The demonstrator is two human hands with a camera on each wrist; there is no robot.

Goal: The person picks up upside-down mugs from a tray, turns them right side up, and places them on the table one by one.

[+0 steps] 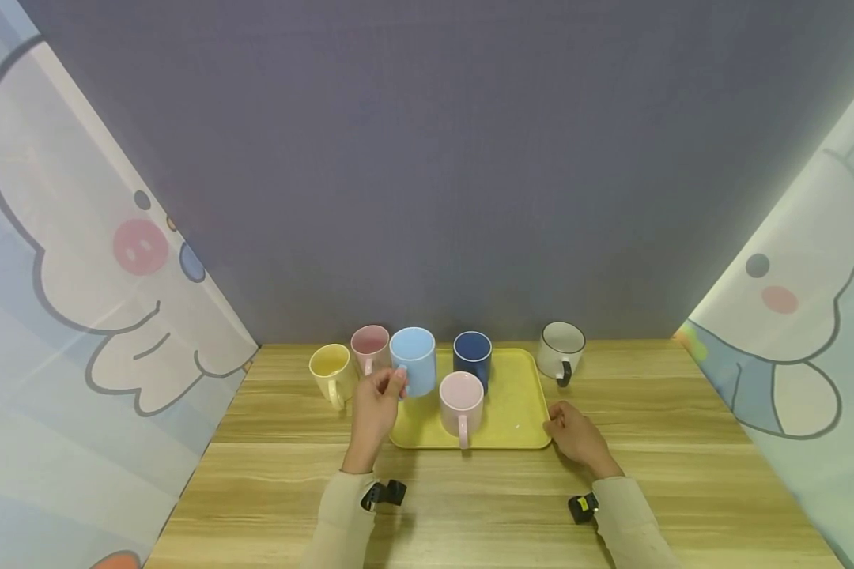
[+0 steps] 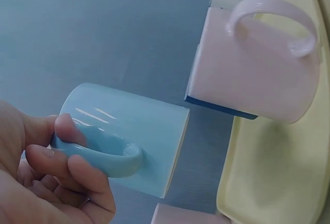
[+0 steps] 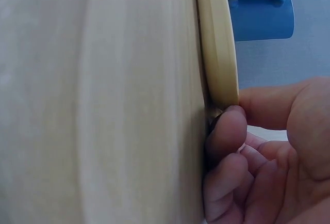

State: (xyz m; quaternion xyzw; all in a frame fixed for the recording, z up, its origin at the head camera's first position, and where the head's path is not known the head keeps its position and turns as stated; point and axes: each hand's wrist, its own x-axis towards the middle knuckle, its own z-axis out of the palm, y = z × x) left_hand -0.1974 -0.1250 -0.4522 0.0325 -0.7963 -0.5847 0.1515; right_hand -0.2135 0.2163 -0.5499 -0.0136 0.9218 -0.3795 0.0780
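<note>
- Yellow tray (image 1: 515, 415): 1, on wooden table (image 1: 470, 514), long axis left-right in head view; carries 2 mugs.
- On tray: light pink mug (image 1: 459, 416) at front, handle toward the person; navy mug (image 1: 473, 360) behind it, also upright.
- Light blue mug (image 1: 416, 373): 1, in left hand (image 1: 374, 407), raised over tray's left part; axis near upright, mouth up, handle toward the person.
- Left grip: thumb and fingers pinch the light blue mug's handle.
- Right grip: right hand (image 1: 576, 436) pinches tray rim near its front right corner, thumb and finger.
- On table, left of tray: yellow mug (image 1: 329, 370), rose mug (image 1: 370, 346). Right of tray: white mug (image 1: 558, 359), black rim and handle.
- Mug count: 6, mouths up.
</note>
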